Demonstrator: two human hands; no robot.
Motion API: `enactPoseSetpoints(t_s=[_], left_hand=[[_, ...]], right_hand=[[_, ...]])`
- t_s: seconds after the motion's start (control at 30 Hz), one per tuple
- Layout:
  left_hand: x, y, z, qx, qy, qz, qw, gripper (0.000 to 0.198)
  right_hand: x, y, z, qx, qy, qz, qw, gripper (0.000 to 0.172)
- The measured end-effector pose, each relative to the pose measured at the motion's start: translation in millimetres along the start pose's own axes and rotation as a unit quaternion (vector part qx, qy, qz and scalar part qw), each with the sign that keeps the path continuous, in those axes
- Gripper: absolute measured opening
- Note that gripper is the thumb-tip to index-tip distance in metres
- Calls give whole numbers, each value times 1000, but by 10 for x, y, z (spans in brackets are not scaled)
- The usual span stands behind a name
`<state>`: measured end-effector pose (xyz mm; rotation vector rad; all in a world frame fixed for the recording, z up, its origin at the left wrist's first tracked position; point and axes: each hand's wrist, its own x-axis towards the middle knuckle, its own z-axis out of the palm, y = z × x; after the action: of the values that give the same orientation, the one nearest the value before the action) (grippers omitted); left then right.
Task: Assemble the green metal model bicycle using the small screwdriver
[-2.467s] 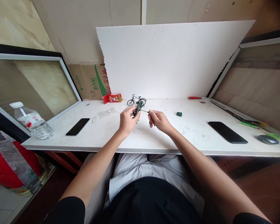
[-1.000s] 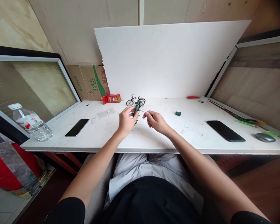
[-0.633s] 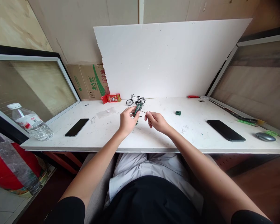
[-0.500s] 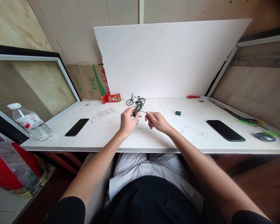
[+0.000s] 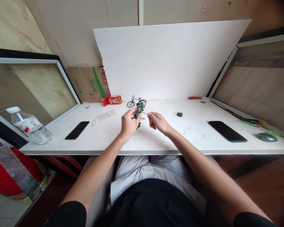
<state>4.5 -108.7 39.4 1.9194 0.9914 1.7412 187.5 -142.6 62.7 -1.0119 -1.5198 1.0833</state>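
Note:
My left hand is closed around a small dark-green model bicycle, raised above the table and tilted. From the other side my right hand pinches a thin rod-shaped tool, whose tip reaches the green bicycle; its grip end is hidden in the fingers. A black model bicycle stands just behind, partly covered by the green one. Below my left fingers a small green part shows on the table. Off to the right lies a small green block.
On the white table are a flat clear bag, a red box and two phones, left and right. A water bottle stands at the left edge, a mouse at the right. A white board rises behind.
The view has shifted slightly. Both hands keep their grips and the tool stays at the green bicycle, whose tilt changes a little.

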Motion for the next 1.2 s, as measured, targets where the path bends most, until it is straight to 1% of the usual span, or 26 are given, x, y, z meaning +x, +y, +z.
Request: enactPoseSetpoints(t_s=[0.1,0.17,0.33,0.4,0.47,0.57,0.63,0.73,0.83,0.93,1.0,1.1,1.2], left_hand=[[1,-3,-1,-9,-3,-4,1000,30],[-2,-7,-2,-9,-4,-8,1000,29],[-22,-4,16,-13,2,-18,1000,27],[-32,5,28,-14,5,-22,1000,27],[-43,19,37,-13,8,-21,1000,27],[-54,47,37,-7,14,-6,1000,26],[-55,67,28,1,20,11,1000,25],[-41,92,1,18,26,37,999,23],[-10,108,-36,24,24,58,998,23],[24,104,-66,17,11,61,998,25],[40,85,-73,5,4,44,999,27],[55,48,-73,-22,1,4,1000,31],[75,42,-88,-46,-5,-24,999,32]], right_hand=[[5,38,-26,-97,15,-62,993,49],[6,66,-47,-132,21,-76,988,49],[24,149,-38,-128,25,-78,988,57],[32,168,-3,-99,29,-66,992,60],[31,161,33,-44,26,-42,998,61],[10,98,52,61,-4,5,998,57],[-7,39,27,118,-46,46,991,51],[-22,-35,-37,172,-101,107,974,42],[-31,-74,-66,204,-110,126,965,38],[-46,-91,-28,204,-101,104,968,38],[-56,-90,21,177,-76,69,979,37],[-62,-58,78,81,-27,-3,996,35],[-55,2,66,-42,0,-56,998,41]])
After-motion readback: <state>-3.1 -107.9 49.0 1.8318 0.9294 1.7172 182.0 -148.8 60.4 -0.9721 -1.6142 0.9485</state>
